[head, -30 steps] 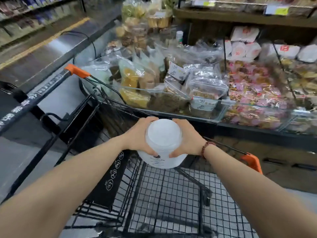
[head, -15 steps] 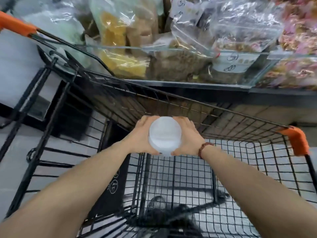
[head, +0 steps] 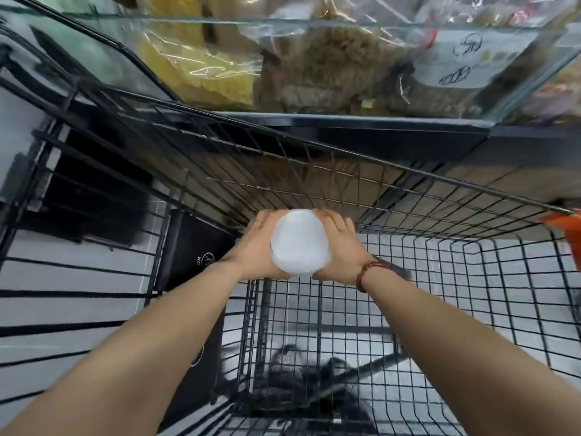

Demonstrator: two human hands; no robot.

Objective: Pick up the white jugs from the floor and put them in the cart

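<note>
Holding the white jug [head: 299, 242] upright inside the cart [head: 471, 278], near its far wall, the left hand [head: 258, 247] and right hand [head: 342, 250] press its sides with closed fingers, bottom directly below

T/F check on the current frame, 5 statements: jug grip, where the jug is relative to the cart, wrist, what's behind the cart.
1. Both hands hold the white jug, the left hand and the right hand on opposite sides. True.
2. The jug is lying on the floor beside the cart. False: it is held inside the wire basket of the cart, near its far left corner.
3. A beaded bracelet sits on the right wrist. True.
4. Several other jugs are already stacked in the basket. False: none shows in it.
5. Bagged goods lie behind a clear panel beyond the cart. True.
</note>
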